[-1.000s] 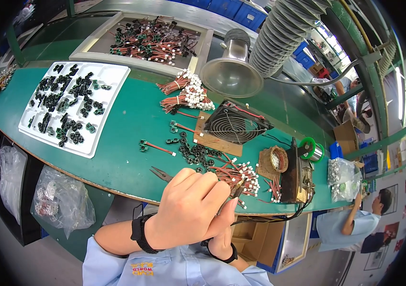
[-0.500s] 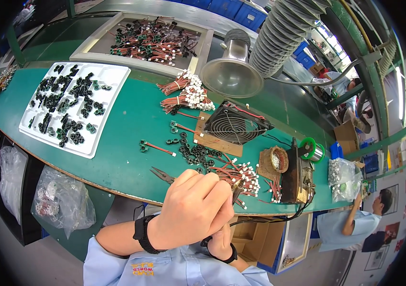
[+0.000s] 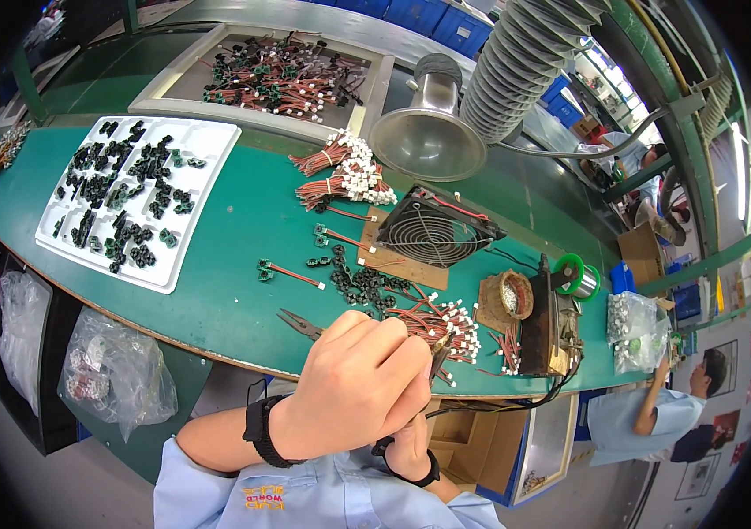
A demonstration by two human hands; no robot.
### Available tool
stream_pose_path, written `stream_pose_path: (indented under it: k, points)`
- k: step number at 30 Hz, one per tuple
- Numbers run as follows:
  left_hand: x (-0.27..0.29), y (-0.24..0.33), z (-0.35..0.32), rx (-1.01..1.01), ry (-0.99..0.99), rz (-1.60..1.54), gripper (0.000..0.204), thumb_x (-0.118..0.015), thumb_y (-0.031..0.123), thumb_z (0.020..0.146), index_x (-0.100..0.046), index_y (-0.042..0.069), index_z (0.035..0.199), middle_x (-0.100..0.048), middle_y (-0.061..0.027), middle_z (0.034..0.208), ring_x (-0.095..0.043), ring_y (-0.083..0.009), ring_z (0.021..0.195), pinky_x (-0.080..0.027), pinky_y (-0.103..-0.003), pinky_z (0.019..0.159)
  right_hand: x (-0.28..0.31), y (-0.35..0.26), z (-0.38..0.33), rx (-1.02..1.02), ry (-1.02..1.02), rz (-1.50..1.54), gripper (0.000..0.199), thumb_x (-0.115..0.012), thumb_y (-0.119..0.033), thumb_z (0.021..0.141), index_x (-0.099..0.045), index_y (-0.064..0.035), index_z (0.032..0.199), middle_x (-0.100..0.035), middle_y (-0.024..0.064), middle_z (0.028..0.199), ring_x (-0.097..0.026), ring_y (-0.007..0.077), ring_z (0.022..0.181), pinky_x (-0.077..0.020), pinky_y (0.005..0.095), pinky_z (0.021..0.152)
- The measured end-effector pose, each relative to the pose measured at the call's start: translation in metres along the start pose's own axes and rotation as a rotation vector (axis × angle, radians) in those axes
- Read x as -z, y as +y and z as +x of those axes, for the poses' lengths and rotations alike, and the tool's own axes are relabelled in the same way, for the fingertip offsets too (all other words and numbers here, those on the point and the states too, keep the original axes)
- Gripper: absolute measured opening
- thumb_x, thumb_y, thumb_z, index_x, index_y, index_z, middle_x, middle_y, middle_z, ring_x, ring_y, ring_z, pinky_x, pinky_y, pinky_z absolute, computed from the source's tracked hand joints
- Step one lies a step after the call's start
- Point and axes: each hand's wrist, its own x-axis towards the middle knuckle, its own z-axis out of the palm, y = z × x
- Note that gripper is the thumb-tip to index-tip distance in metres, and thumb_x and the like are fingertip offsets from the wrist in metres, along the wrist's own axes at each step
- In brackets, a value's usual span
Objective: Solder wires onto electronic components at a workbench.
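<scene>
My left hand [image 3: 353,383] is closed in a fist in front of me, a black band round its wrist. From the fist's right side sticks a slim dark tool with a brownish tip, apparently a soldering iron [image 3: 440,351]; the rest of it is hidden. My right hand [image 3: 407,454] sits just below and behind the fist, its fingers bent, and what they hold is covered. Beside the left knuckles lie pliers [image 3: 298,323] with open jaws. Past the hands are a heap of red-and-black wire leads with white connectors [image 3: 459,331] and a pile of small black parts [image 3: 362,284].
A white tray [image 3: 203,189] of black and green parts lies left. Behind are bundled leads [image 3: 344,176], a fan [image 3: 437,229] and a metal extraction hood [image 3: 428,145]. Right stand a soldering station [image 3: 547,326], solder spool [image 3: 580,278] and plastic bag [image 3: 635,331]. A person [image 3: 649,414] works farther right.
Both hands stay nearly in place. The left fist and the tool's tip have shifted very slightly; nothing on the bench has moved.
</scene>
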Motion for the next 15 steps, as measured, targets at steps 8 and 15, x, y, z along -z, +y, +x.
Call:
stream_pose_path:
  k: [8,15]
  points:
    - [0.011,0.005,-0.011,0.074,-0.087,0.046,0.015,-0.067,0.009,0.072,-0.053,0.004,0.071,-0.048,-0.0074,0.066,-0.045,-0.0254,0.056,-0.036,-0.035,0.055,0.0,-0.007,0.006,0.065,0.049,-0.006,0.041,-0.033,-0.036,0.097,-0.049,0.0019,0.093,-0.054,0.0065,0.063,-0.051,0.0152,0.056,-0.04,0.0283,0.052]
    - [-0.005,0.009,-0.034,0.084,-0.182,0.122,0.014,-0.066,0.006,0.073,-0.052,0.004,0.075,-0.048,-0.0079,0.066,-0.047,-0.0269,0.057,-0.037,-0.037,0.056,0.0,-0.006,0.01,0.102,0.091,-0.132,0.037,-0.035,-0.032,0.098,-0.047,0.0026,0.1,-0.054,0.0064,0.063,-0.051,0.0146,0.054,-0.0405,0.0277,0.051]
